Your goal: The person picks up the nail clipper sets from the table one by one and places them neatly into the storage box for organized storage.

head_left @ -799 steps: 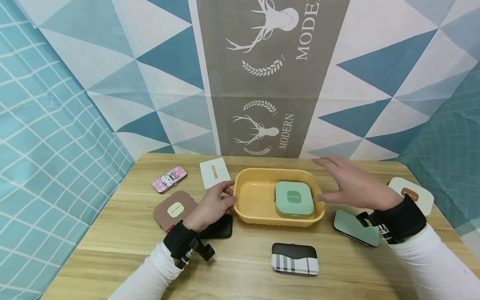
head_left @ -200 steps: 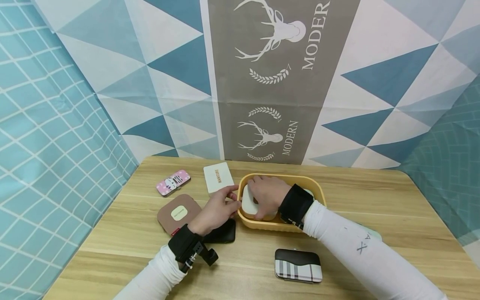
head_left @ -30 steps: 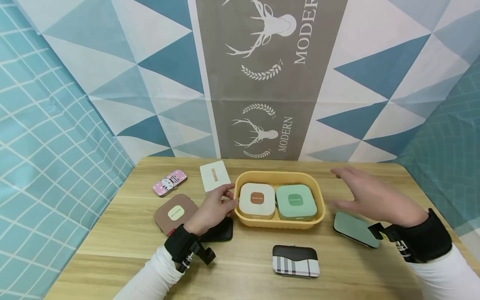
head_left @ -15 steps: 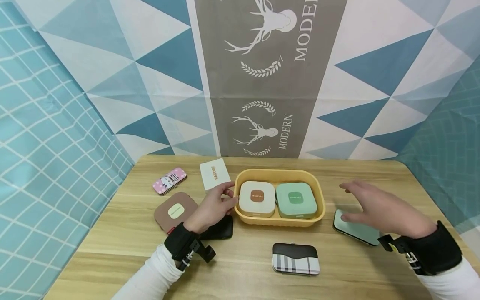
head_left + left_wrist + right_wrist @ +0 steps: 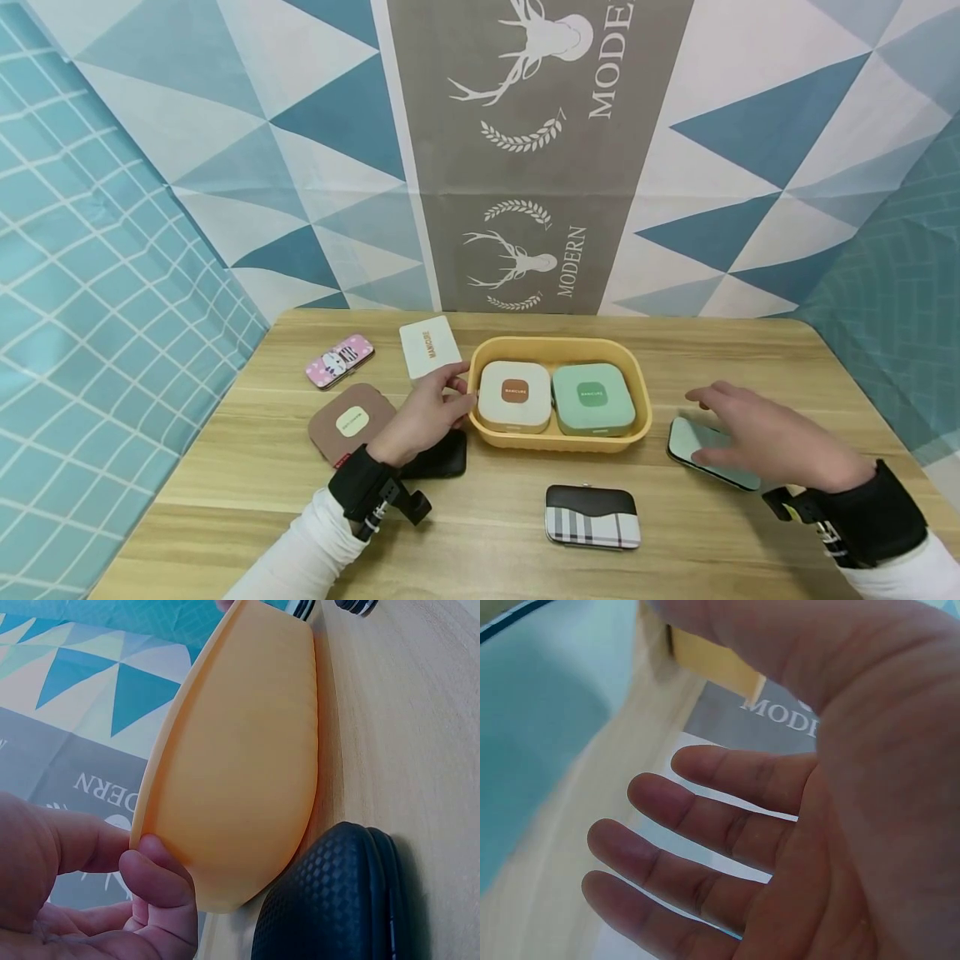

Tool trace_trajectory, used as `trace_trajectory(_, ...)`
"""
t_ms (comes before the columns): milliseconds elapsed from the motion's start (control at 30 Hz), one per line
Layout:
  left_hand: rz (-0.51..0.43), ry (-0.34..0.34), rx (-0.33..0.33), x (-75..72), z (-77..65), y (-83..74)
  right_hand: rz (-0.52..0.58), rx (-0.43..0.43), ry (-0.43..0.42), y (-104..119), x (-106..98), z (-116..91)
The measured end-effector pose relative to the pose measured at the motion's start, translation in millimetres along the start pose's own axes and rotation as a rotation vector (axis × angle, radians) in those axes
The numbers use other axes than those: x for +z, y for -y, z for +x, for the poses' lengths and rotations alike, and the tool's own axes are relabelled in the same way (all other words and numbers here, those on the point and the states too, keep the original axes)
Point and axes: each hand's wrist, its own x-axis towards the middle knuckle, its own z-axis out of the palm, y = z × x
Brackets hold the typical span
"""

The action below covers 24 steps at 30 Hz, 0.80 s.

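My left hand pinches the left rim of a yellow plastic basket between thumb and fingers; the left wrist view shows the basket's outer wall close by. Inside the basket lie a white manicure case with a brown label and, to its right, a mint green manicure case. On the right, my right hand hovers with spread fingers over a flat pale green case, hiding part of it. Nothing is in the right palm in the right wrist view.
A black-and-plaid case lies in front of the basket. Left of it are a brown case, a partly hidden black case, a pink patterned case and a white case. A patterned cloth backdrop stands behind the table.
The white case with the brown label has gone from the table's right side into the basket. Over the last second my right hand moved right and down over the pale green case; my left stayed put.
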Motion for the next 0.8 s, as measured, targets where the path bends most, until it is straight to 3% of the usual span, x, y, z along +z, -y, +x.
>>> trace_trajectory(800,-0.006,-0.014,-0.011,1.4,-0.7,-1.9,-0.014,0.028,0.033,-8.0,18.9,-2.5)
